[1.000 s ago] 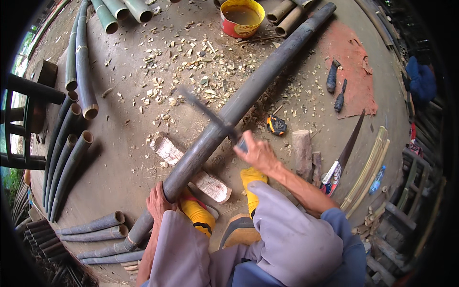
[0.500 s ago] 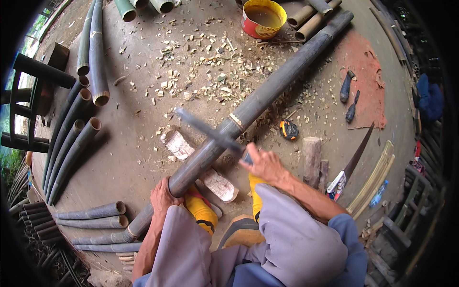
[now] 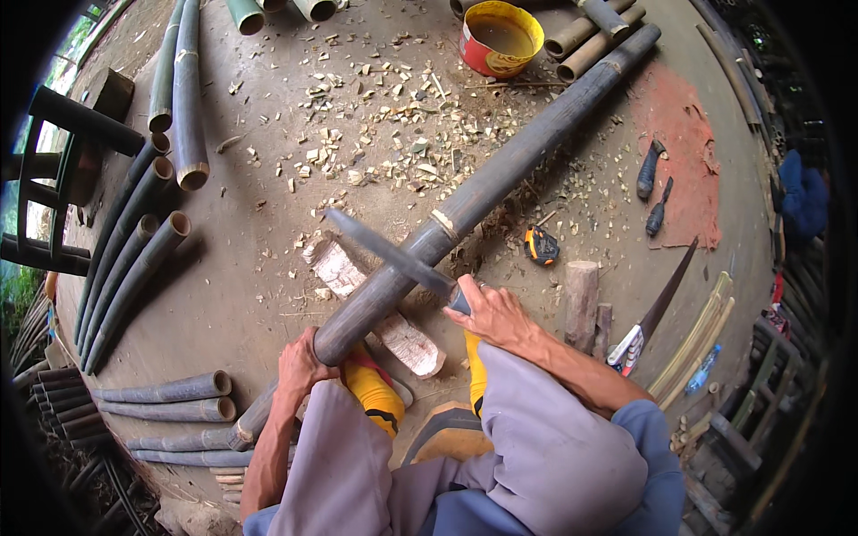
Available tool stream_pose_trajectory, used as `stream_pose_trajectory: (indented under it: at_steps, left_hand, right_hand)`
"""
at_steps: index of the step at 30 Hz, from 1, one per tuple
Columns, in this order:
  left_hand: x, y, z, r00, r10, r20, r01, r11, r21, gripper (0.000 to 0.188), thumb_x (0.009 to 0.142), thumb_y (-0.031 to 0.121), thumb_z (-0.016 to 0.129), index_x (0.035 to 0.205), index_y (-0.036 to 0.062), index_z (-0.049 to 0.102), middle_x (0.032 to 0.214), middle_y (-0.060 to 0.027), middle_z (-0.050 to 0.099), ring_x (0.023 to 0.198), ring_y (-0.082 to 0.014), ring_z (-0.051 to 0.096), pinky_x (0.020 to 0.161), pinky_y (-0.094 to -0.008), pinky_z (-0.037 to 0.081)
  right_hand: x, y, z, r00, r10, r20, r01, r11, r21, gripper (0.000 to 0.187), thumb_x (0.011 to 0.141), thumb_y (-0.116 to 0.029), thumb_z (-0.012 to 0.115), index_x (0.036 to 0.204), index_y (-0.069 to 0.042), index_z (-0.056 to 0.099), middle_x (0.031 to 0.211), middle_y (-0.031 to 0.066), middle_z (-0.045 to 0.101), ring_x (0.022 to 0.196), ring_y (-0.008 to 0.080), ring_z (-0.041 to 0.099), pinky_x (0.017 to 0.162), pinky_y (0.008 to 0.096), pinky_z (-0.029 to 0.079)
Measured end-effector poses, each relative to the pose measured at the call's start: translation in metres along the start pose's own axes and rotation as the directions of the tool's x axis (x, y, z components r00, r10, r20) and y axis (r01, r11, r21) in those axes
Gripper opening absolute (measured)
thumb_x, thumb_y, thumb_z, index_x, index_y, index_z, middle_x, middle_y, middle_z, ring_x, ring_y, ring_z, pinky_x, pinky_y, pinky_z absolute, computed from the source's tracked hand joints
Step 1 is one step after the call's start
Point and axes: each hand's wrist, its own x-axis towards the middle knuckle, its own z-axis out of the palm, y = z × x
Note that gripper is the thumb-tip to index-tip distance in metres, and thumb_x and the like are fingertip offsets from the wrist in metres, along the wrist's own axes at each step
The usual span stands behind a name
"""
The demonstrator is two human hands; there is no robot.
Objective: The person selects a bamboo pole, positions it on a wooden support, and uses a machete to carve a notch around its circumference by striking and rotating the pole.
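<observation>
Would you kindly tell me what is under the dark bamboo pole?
Pale wood shows on both sides of the pole; the stretch between is covered, so I cannot tell if it joins.

A head-worn fisheye camera looks steeply down at the nearby ground [image 3: 243,284]

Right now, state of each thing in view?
Left hand: closed on bamboo pole
Right hand: closed on long-bladed tool
Long-bladed tool: bare, crossing over bamboo pole
Bamboo pole: slanted, unsplit where visible
Bucket: uncovered, holding brownish liquid
Saw: blade exposed
Tape measure: not held
Wood chips: scattered
</observation>
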Motion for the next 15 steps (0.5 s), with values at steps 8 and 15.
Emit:
stream_pose_trajectory:
  at_steps: [8, 15]
  left_hand:
    - [-0.005, -0.002, 0.014, 0.988, 0.028, -0.150, -0.015, 0.996, 0.089, 0.070, 0.053, 0.023, 0.082, 0.116, 0.0069, 0.056, 0.098, -0.0181, 0.067, 0.091, -0.0402, 0.065, 0.078, -0.0466, 0.052]
    - [0.006, 0.003, -0.007, 0.998, -0.023, 0.066, 0.021, 0.999, 0.030, 0.072, 0.050, 0.025, 0.083, 0.113, 0.0053, 0.055, 0.098, -0.0180, 0.067, 0.091, -0.0397, 0.065, 0.077, -0.0469, 0.052]
  right_hand:
    - [0.002, 0.005, -0.005, 0.999, 0.019, 0.051, -0.022, 0.997, 0.070, 0.037, 0.096, -0.033, 0.059, 0.099, -0.001, 0.041, 0.066, 0.0171, 0.064, 0.051, 0.0308, 0.065, 0.041, 0.0404, 0.054]
    - [0.018, 0.020, -0.010, 0.972, 0.234, 0.029, -0.229, 0.911, 0.344, 0.038, 0.095, -0.035, 0.059, 0.098, -0.002, 0.042, 0.062, 0.0164, 0.063, 0.052, 0.0291, 0.066, 0.039, 0.0402, 0.053]
